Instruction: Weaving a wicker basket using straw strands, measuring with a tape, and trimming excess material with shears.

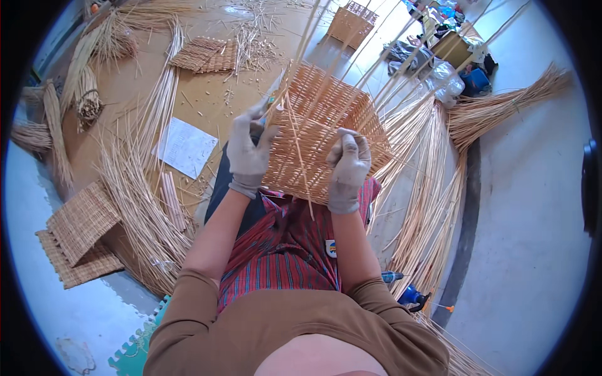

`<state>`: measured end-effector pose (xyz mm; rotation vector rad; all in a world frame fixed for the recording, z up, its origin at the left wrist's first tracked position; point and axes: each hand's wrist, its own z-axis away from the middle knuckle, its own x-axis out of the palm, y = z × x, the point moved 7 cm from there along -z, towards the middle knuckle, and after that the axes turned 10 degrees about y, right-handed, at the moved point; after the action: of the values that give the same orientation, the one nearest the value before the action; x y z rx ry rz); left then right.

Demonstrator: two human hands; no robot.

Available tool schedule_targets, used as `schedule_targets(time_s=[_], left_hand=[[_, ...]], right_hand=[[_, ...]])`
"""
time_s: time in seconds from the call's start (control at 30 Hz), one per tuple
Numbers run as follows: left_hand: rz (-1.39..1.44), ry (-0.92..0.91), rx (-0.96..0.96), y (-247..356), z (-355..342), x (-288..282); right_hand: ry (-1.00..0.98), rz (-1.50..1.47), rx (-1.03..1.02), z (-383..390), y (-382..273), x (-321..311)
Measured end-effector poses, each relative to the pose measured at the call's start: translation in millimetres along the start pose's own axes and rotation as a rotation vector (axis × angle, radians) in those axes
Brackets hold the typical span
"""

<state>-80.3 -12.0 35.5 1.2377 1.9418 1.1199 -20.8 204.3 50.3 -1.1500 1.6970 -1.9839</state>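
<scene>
A square, light-brown woven basket (304,147) rests tilted over my lap, with long upright stakes (382,56) rising from its sides toward the top. My left hand (249,150), in a pale work glove, is closed round the basket's left edge, thumb toward the near wall. My right hand (349,166), gloved too, is closed in a pinch against the near wall at the right. A thin weaving strand seems to run along the rim to its fingertips. One loose cane end (304,169) hangs slantwise down the basket's near wall.
Bundles of long cane lie left (138,207) and right (433,207). Woven panels (84,222) rest at the left, another (204,55) farther off. A white paper sheet (186,147) lies on the floor. A second basket (351,26) stands ahead; a blue tool (411,296) lies by my right elbow.
</scene>
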Motion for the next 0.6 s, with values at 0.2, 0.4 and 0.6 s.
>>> schedule_targets(time_s=[0.2,0.4,0.6], left_hand=[[-0.456,-0.439,0.524,48,35,47],[-0.499,-0.441,0.432,34,47,68],[-0.597,-0.371,0.503,34,49,72]], right_hand=[[0.113,0.081,-0.019,-20,-2,-32],[-0.081,0.770,-1.197,-21,-82,64],[-0.143,0.566,-0.689,-32,-59,14]])
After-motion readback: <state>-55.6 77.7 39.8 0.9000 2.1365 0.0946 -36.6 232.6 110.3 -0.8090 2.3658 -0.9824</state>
